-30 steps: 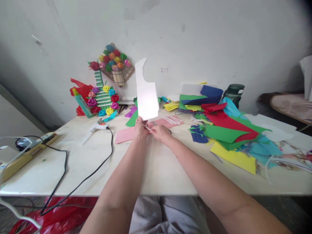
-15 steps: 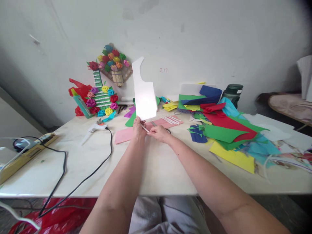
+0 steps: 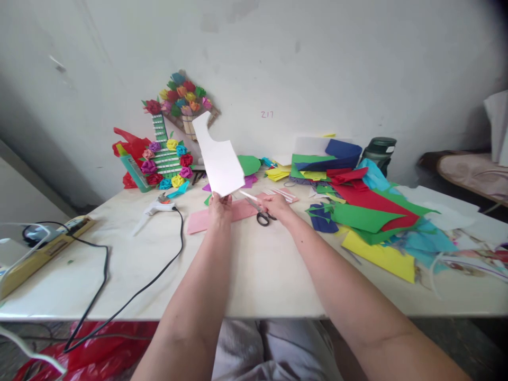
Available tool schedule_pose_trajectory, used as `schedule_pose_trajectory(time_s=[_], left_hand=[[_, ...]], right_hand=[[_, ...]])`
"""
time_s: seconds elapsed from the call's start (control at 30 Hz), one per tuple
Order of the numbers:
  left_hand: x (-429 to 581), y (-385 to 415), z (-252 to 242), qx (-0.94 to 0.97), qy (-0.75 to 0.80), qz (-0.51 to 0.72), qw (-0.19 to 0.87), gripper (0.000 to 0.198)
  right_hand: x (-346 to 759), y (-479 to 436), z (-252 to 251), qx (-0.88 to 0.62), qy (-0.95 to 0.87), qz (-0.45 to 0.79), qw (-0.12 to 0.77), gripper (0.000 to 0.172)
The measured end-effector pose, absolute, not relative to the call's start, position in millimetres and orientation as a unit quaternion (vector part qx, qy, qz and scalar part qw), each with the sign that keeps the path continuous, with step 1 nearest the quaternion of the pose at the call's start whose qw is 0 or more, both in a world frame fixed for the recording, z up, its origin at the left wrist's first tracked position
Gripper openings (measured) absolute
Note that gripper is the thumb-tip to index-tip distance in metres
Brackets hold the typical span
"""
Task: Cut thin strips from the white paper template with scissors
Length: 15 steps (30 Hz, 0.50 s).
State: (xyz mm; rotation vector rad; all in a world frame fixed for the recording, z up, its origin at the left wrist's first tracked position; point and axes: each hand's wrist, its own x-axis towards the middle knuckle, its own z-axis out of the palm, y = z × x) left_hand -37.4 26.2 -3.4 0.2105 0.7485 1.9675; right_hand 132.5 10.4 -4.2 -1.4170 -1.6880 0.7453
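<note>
white cutout (image 3: 222, 169) in l hand (image 3: 220, 208), writing (image 3: 267, 114) on wall (image 3: 337, 74), prob. "217"

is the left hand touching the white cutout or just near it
Touching: the head view shows the left hand gripping the white cutout at its bottom edge, with no gap between them.

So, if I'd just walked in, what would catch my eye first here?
Probably the bright white cutout sheet, held up in the left hand mid-view, while the right hand pinches a thin white strip. Next, at the back left, come the green striped panel edged with colourful roses and the flower bouquet above it. On the right lies a heap of coloured sheets.
</note>
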Motion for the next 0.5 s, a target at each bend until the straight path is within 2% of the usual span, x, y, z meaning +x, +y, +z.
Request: schedule_pose_trajectory(time_s=[0.1, 0.23, 0.4, 0.5], left_hand=[[-39, 26, -4, 0.089, 0.304, 0.811, 0.492, 0.009], [-37, 25, -6, 0.115, 0.298, 0.8, 0.507, 0.01], [-31, 22, -6, 0.169, 0.317, 0.768, 0.53, 0.01], [-30, 21, -6, 0.181, 0.322, 0.759, 0.536, 0.012]], right_hand=[[145, 14, 0, -0.621, -0.651, 0.217, 0.38, 0.033], [156, 14, 2, -0.699, -0.636, 0.078, 0.317, 0.029], [159, 9, 0, -0.731, -0.636, 0.022, 0.247, 0.033], [161, 11, -3, -0.73, -0.64, 0.01, 0.238, 0.034]])
